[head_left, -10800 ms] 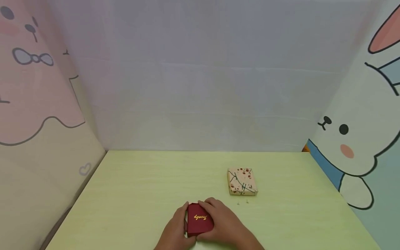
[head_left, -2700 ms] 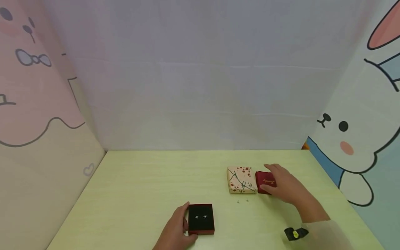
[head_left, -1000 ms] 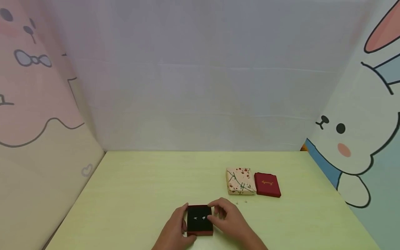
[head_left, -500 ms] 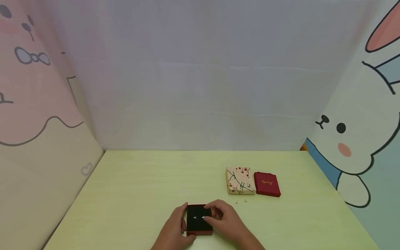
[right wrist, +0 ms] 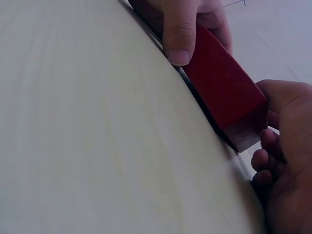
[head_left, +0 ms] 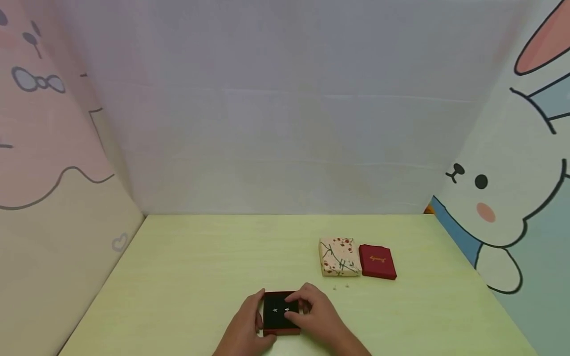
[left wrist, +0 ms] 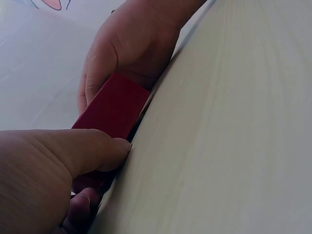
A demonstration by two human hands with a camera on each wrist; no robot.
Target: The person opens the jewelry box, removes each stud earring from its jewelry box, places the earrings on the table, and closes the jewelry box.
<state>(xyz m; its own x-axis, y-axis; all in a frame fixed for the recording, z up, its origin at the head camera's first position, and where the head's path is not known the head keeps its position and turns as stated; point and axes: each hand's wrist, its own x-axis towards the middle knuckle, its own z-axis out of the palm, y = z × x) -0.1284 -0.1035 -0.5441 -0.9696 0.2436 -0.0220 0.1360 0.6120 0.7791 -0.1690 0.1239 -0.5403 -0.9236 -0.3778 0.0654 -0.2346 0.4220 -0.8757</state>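
In the head view a small red jewelry box (head_left: 281, 332) stands lidless at the table's near side, showing a black insert. Two silvery star-shaped earrings (head_left: 274, 310) sit on that insert. My left hand (head_left: 242, 326) grips the box's left side, thumb at the near corner and index finger at the far one. My right hand (head_left: 319, 316) reaches over the right edge, thumb and index finger apart on either side of the right star, other fingers curled. In the left wrist view the thumb presses the box's red wall (left wrist: 114, 105). The right wrist view shows the box (right wrist: 224, 83) from its side.
The red lid (head_left: 377, 262) with gold lettering lies right of a cream box (head_left: 340, 258) with a floral branch pattern. Two tiny items (head_left: 335, 288) lie on the table (head_left: 200, 267) before the cream box. Cartoon-printed sheets hang at both sides, with a plain pale backdrop behind.
Earlier the lid was on the box; my right hand set it down beside the cream box. Since then that hand has come back and moved slightly left over the right earring.
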